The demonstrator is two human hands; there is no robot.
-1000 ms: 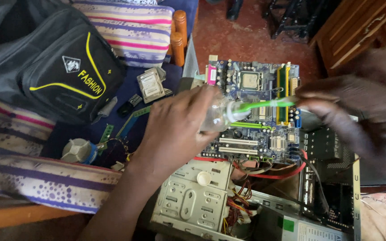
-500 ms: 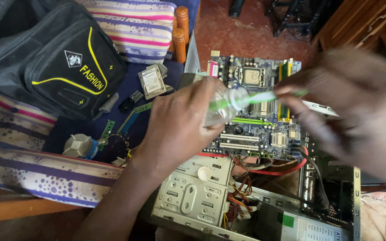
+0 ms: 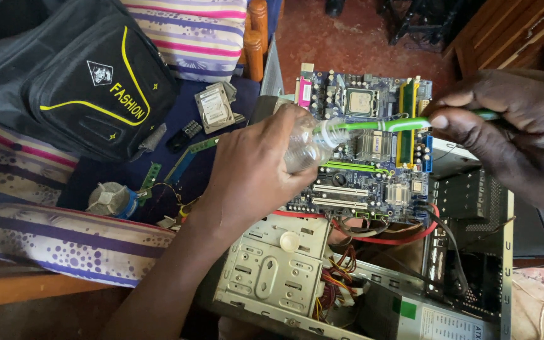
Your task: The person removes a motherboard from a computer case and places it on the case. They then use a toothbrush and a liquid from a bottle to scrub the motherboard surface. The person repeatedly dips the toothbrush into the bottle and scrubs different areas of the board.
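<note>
My left hand (image 3: 253,170) grips a small clear plastic bottle (image 3: 306,146), tilted with its open neck pointing right, over the left edge of a blue motherboard (image 3: 373,182). My right hand (image 3: 511,129) pinches the handle end of a green toothbrush (image 3: 385,124). The toothbrush lies level above the board and its head end sits in the bottle's neck. The motherboard rests inside an open metal computer case (image 3: 272,277).
A black backpack (image 3: 77,75) lies on a striped cloth (image 3: 196,31) at upper left. A hard drive (image 3: 214,107), memory sticks (image 3: 187,160) and a round cooler (image 3: 109,199) lie on blue fabric. Red cables (image 3: 385,238) and a power supply (image 3: 436,318) sit in the case.
My right hand has steadied and moved right and up, holding the toothbrush level. The brush end now meets the bottle's neck. My left hand kept the bottle roughly in place.
</note>
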